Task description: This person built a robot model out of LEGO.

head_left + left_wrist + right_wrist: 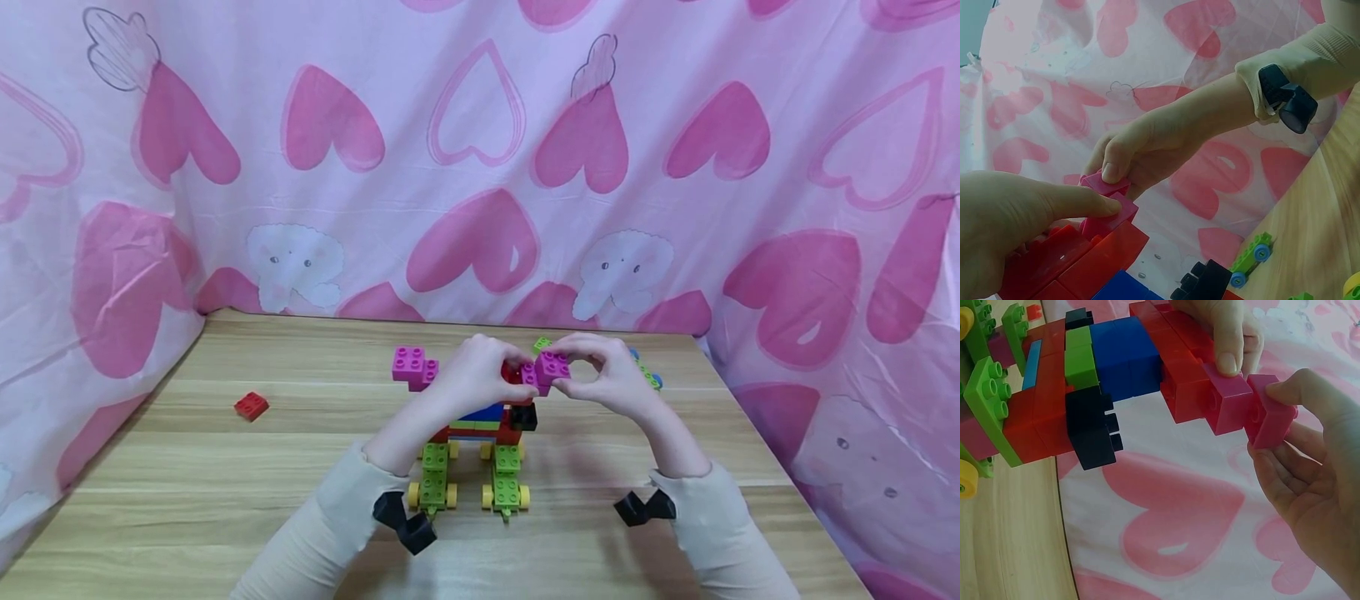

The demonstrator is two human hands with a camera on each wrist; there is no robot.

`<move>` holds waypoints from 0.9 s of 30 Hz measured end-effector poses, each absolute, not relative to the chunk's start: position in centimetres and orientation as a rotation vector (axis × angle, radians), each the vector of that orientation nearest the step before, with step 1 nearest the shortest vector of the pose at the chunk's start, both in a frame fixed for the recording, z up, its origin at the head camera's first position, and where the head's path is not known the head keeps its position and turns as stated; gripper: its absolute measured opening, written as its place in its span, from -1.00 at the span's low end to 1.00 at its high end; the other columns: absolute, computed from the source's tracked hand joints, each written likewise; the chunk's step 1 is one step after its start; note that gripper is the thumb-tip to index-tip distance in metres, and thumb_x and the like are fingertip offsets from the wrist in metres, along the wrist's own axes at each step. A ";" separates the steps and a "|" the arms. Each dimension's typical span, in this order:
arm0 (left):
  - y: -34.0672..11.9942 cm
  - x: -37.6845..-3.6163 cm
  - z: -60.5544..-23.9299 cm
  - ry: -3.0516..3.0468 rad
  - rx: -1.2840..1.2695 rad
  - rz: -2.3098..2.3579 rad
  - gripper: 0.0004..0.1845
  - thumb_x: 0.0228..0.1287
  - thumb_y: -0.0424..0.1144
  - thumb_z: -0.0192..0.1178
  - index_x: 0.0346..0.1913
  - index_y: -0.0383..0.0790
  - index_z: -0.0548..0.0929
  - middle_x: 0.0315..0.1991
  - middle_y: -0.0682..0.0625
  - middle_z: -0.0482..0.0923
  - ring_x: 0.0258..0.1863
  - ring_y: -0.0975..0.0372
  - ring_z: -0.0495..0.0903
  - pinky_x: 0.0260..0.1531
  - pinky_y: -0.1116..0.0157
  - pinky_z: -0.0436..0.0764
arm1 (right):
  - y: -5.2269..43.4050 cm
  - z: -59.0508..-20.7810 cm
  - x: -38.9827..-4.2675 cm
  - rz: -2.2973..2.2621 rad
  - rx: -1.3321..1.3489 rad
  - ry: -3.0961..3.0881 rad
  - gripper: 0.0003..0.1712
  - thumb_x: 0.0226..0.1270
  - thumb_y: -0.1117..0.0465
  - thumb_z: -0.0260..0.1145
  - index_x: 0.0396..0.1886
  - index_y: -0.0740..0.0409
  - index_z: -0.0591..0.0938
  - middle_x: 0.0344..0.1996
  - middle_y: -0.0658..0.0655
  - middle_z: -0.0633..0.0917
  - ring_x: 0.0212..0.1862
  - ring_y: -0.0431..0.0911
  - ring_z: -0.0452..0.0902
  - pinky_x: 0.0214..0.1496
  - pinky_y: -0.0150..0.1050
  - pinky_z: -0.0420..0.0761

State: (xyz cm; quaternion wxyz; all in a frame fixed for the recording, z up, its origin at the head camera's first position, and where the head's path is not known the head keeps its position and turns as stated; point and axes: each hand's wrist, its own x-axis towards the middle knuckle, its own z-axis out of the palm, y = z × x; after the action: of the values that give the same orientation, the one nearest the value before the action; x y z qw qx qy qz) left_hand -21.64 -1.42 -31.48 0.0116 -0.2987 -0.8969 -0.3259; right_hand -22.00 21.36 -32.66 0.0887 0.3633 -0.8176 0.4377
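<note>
A built figure of toy building bricks stands on wheeled lime-green bases, with a blue brick, red bricks and a black brick in its body. My left hand reaches over its top and pinches a magenta brick at the end of the red row, thumb on its face. My right hand pinches another magenta brick between thumb and fingers, right beside that one. Whether the two bricks touch, I cannot tell. More magenta bricks stick out on the figure's left side.
A loose red brick lies on the wooden table at the left. Behind my right hand is a small lime-green piece with blue wheels. A pink heart-patterned cloth hangs round the table's back and sides.
</note>
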 end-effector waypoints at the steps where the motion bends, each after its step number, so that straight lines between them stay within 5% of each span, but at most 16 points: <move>1: -1.4 -21.6 -31.5 -2.796 -0.933 -1.019 -0.62 0.11 -0.05 0.45 -0.02 -0.10 0.75 -0.25 0.05 0.77 -0.36 0.33 0.60 -0.40 0.50 0.56 | 21.3 -32.6 -22.0 1.295 1.080 -2.439 -0.58 0.05 0.50 0.45 -0.02 0.32 0.68 -0.09 0.25 0.70 -0.13 -0.32 0.59 -0.01 -0.46 0.62; 27: -1.4 -21.6 -31.5 -2.797 -0.946 -1.026 -0.59 0.13 -0.06 0.44 0.03 -0.14 0.73 -0.20 0.02 0.76 -0.36 0.33 0.60 -0.41 0.51 0.56 | 21.0 -32.2 -22.1 1.127 1.114 -2.471 -0.63 0.05 0.43 0.45 -0.07 0.24 0.70 -0.19 0.14 0.75 -0.19 -0.27 0.59 -0.08 -0.32 0.64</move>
State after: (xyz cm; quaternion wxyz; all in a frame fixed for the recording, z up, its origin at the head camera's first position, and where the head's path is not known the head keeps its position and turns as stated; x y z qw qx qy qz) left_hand -21.60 -1.38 -31.52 0.0082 -0.3026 -0.8948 -0.3282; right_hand -22.07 21.03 -32.22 0.1028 0.3776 -0.8372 0.3820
